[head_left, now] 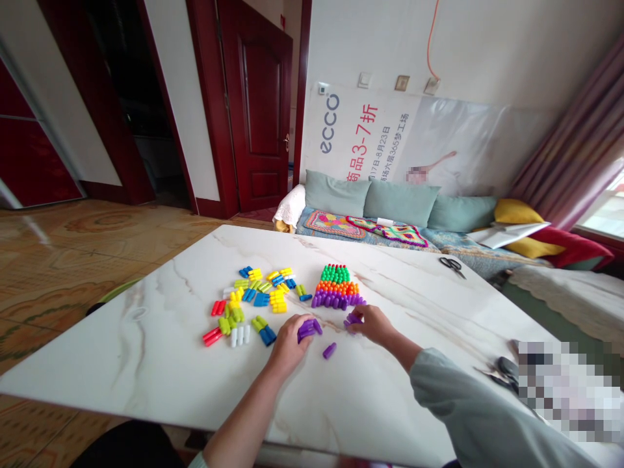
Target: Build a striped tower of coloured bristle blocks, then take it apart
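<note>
Several small purple bullet-shaped plastic pieces (309, 329) are gathered in my left hand (288, 341), its fingers curled round them. My right hand (373, 323) pinches at purple pieces (351, 320) close to the table; how many it grips is hard to make out. Between the hands a single purple piece (330, 351) lies on its side. Just beyond my right hand stands a block of upright pieces in rows (336, 286): purple in front, then orange, green, and a few red at the back.
Left of my hands, loose yellow pieces (278, 301), blue ones (262, 299), white ones (240, 335) and red ones (212, 336) lie on the marble-patterned table (170, 318). Black scissors (452, 264) rest near the far right edge. Another dark-handled tool (507, 372) sits at the right. A sofa (439, 242) stands behind.
</note>
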Tool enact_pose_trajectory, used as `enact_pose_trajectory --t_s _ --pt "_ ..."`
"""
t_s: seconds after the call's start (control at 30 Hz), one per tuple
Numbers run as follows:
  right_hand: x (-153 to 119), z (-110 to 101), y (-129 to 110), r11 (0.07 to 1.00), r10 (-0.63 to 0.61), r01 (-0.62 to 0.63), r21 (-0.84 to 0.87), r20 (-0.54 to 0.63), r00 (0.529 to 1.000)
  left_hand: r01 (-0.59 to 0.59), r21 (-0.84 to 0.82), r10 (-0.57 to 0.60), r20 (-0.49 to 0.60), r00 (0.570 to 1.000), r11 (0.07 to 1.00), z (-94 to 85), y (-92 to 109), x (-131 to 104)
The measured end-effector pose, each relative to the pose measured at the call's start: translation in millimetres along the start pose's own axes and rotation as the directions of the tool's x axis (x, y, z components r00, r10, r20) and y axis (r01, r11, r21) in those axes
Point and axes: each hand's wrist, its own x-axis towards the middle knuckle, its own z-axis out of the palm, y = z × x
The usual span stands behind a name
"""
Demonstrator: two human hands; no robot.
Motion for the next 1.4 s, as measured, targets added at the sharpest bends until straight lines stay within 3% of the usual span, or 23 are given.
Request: enact_pose_trajectory --t_s 0.23,0.47,0.67,0.83,0.97,1.03,1.1,1.23,1.4 --pt "-7 -6 -5 0.995 0.094 -0.096 0.002 -0.23 0.969 0.007 0.001 -0.007 0.004 1.0 1.0 -0.8 3 0" --pt "-2 12 7 0.993 -0.005 0.04 0.11 -0.307 0.952 0.006 0.013 -0.006 0.014 1.0 1.0 -1.6 5 0" --pt "0 21 14 0.993 0.063 -0.03 0.112 -0.299 0.952 0.0 0.028 0.0 0.014 1.0 1.0 -0.6 2 0" --pt "-1 11 19 0.989 0.132 -0.106 0.102 -0.298 0.945 -0.001 0.028 0.0 0.017 1.0 1.0 -0.8 2 0" --pt "-10 -4 20 0.978 0.2 -0.204 -0.041 -0.082 0.976 0.008 0.031 -0.009 0.017 1.0 0.999 -1.6 4 0" --pt "-15 -7 20 0.984 0.158 -0.155 -0.088 0.026 0.987 0.013 0.031 -0.013 0.022 1.0 0.999 -1.6 5 0" --pt "-18 -7 18 0.994 0.081 -0.076 -0.084 0.062 0.995 0.016 0.028 -0.017 0.022 1.0 0.999 -1.3 4 1" --pt "-18 1 14 0.997 -0.016 0.018 -0.073 0.036 0.999 0.017 0.023 -0.018 0.022 1.0 1.0 -0.6 2 0" --pt "-12 6 14 0.996 -0.019 0.018 -0.084 -0.015 1.0 0.021 0.03 -0.022 0.024 0.999 0.999 -1.3 2 0"
